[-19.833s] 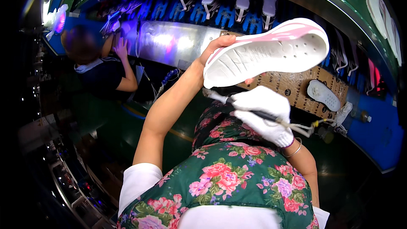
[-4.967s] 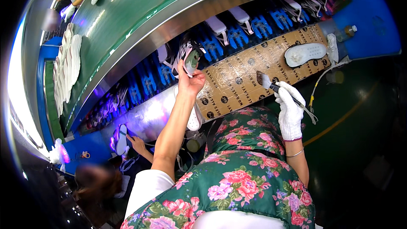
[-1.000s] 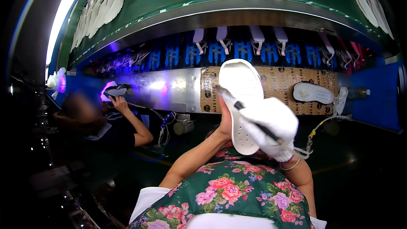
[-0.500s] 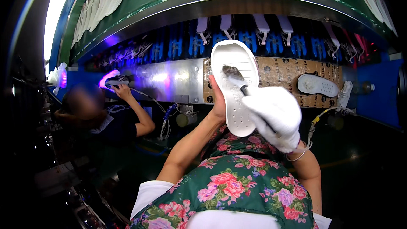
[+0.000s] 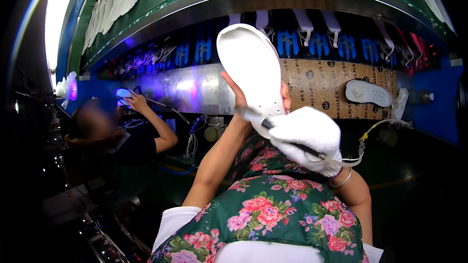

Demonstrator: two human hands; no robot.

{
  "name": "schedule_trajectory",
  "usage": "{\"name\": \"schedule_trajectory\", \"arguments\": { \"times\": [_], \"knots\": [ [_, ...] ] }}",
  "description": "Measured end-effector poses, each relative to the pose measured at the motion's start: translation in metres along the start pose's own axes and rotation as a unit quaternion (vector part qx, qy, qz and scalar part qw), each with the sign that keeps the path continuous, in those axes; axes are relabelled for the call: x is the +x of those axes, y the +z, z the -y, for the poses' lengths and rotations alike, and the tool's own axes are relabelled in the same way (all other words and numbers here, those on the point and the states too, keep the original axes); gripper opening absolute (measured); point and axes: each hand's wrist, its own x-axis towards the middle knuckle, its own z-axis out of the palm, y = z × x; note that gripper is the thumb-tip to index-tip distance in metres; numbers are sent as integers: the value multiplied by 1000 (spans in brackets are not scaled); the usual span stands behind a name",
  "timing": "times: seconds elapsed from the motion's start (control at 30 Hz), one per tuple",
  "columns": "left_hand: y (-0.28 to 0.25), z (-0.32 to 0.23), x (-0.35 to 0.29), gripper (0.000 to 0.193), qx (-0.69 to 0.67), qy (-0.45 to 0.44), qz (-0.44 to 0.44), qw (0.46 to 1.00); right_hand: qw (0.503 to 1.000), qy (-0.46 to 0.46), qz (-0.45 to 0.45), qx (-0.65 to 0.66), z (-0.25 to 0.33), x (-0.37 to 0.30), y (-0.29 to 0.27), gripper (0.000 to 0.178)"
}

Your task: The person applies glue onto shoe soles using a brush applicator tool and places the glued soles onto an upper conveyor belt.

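Note:
A white shoe sole (image 5: 248,63) is held up in front of me, its broad end pointing up and leaning left. My bare left hand (image 5: 239,101) grips it from behind, thumb along the left edge and fingertips showing at the right edge. In a white knit glove, my right hand (image 5: 309,136) is closed around a dark-handled brush (image 5: 251,115). The brush head is blurred and lies across the narrow, holed end of the sole. A thin clear tube (image 5: 361,148) runs beside my right wrist.
Another sole (image 5: 369,93) rests on printed cardboard (image 5: 312,83) at the right. Lilac straps (image 5: 303,23) hang on a rack beyond. White soles (image 5: 117,0) line the green upper shelf (image 5: 204,5). At the left, a co-worker's hand (image 5: 138,103) holds a shoe part under purple light.
The sole has shifted up and left and leans more to the left. My brush has moved from its upper middle down to the narrow end. The co-worker's shoe part has turned.

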Motion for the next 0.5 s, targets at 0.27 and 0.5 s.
{"name": "schedule_trajectory", "arguments": {
  "times": [0.27, 0.5],
  "knots": [
    [-5, -8, 12, 112, -44, 35, 31, 998, 999, -34, 14, 22, -7, -11, 11, 34],
    [-12, -19, 17, 110, 21, 51, 72, 996, 998, -50, 20, -32, -11, -17, 15, 31]
  ]
}}
